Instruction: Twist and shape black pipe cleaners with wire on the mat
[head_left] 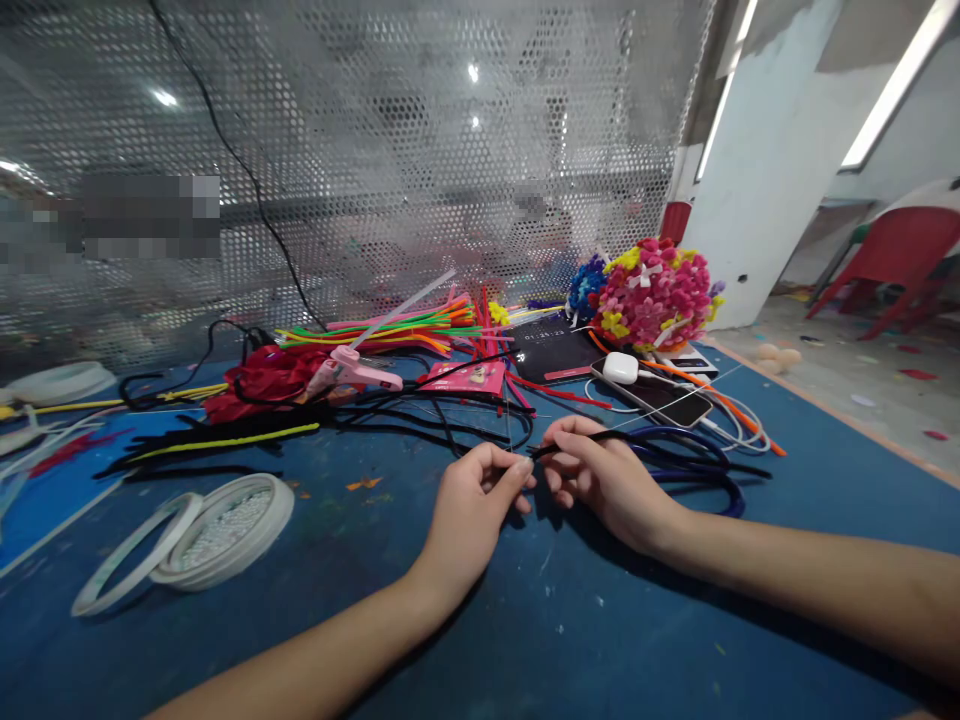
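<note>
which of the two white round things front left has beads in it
The right-hand tub; it holds beads, while the ring left of it is hollow.

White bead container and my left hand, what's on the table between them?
In the head view, blue tabletop with a small orange patch, scrap or stain unclear, separates your left hand from the bead container.

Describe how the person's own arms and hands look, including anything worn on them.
Both the ungloved left hand and ungloved right hand have slender fingers; no rings show. The slim left forearm and slim right forearm are bare, with no sleeve, watch, bracelet or clear marking visible. Nail details are too small to tell.
</note>
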